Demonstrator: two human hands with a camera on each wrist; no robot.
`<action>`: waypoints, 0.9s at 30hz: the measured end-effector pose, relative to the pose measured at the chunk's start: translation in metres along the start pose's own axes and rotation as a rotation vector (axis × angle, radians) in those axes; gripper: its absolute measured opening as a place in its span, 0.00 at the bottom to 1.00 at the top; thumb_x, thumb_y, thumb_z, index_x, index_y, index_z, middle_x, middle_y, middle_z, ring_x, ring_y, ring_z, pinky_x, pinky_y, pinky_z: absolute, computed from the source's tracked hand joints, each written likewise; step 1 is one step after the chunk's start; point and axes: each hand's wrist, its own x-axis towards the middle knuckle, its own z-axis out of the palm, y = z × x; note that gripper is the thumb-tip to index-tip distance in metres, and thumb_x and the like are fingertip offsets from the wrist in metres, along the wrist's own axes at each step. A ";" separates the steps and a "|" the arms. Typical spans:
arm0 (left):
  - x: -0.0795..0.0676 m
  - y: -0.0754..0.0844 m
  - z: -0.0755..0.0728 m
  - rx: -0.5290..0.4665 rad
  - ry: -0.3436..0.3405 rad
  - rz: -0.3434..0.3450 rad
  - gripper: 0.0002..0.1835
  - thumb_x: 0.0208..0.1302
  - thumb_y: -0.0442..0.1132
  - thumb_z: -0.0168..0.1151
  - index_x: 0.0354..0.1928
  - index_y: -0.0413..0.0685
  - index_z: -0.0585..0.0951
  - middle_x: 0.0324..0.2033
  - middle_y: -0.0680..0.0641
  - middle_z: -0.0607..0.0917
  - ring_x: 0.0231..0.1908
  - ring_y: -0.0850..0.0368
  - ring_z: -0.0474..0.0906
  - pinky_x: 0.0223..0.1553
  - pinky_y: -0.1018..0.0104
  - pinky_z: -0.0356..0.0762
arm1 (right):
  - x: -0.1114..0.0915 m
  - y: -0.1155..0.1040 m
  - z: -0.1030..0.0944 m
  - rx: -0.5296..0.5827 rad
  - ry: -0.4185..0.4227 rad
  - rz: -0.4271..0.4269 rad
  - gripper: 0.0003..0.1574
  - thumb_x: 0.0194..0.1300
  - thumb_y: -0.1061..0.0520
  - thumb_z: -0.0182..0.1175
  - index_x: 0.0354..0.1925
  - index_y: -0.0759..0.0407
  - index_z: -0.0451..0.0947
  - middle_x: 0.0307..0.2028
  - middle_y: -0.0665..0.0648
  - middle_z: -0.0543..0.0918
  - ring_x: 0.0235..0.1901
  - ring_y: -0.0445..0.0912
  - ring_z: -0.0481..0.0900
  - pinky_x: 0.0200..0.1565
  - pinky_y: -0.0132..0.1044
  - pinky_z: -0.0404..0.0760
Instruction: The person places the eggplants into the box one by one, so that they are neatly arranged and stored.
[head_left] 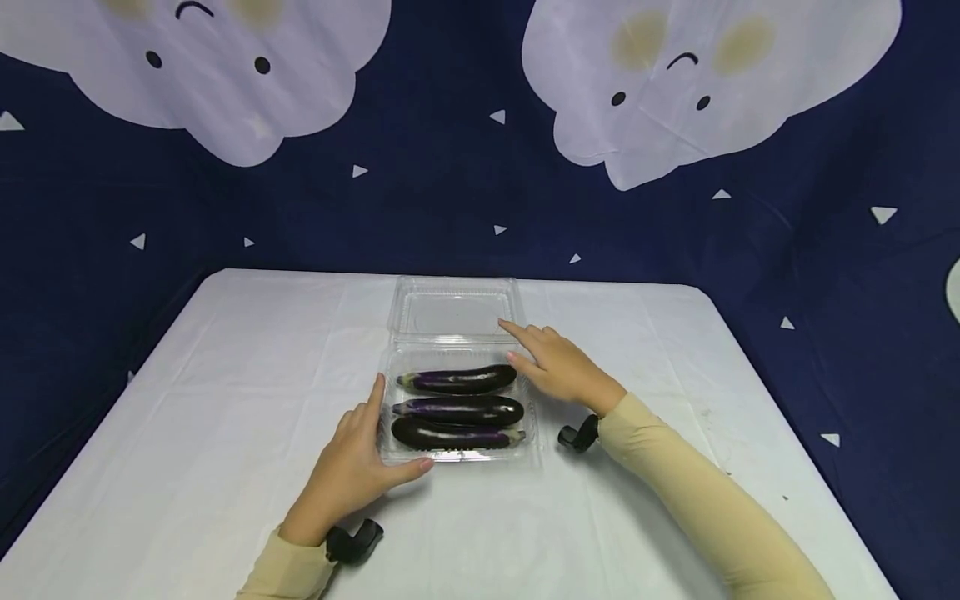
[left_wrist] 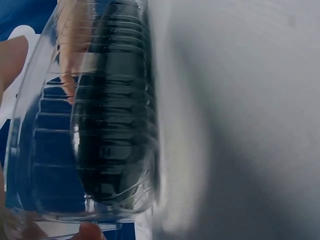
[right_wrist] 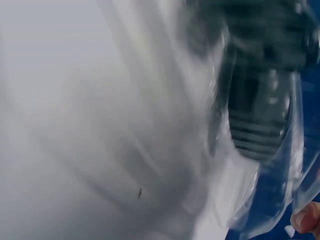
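Note:
A clear plastic clamshell box [head_left: 528, 425] lies unfolded, its lid [head_left: 456, 312] laid back on the far side. Three dark purple eggplants lie side by side in its base: a far eggplant [head_left: 459, 380], a middle eggplant [head_left: 459, 409] and a near eggplant [head_left: 457, 434]. My left hand [head_left: 348, 467] touches the base's left side, thumb stretched along the front edge. My right hand [head_left: 562, 367] is at the box's right side near the hinge, index finger extended toward the lid's edge. Through the ribbed wall in the left wrist view shows an eggplant [left_wrist: 112, 110].
The box stands on a white-covered table [head_left: 247, 358]. Behind hangs a dark blue cloth [head_left: 435, 200] with clouds and small white triangles. Black wrist cameras sit by the left wrist [head_left: 303, 525] and right wrist [head_left: 603, 396]. Small dark specks dot the table's right part.

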 end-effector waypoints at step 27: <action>0.082 -0.028 -0.041 -0.220 -0.012 -0.050 0.45 0.74 0.57 0.50 0.78 0.35 0.45 0.41 0.42 0.71 0.35 0.51 0.65 0.43 0.58 0.66 | 0.028 0.033 0.014 0.462 -0.017 0.265 0.48 0.77 0.38 0.44 0.78 0.63 0.40 0.38 0.56 0.77 0.38 0.47 0.75 0.51 0.43 0.73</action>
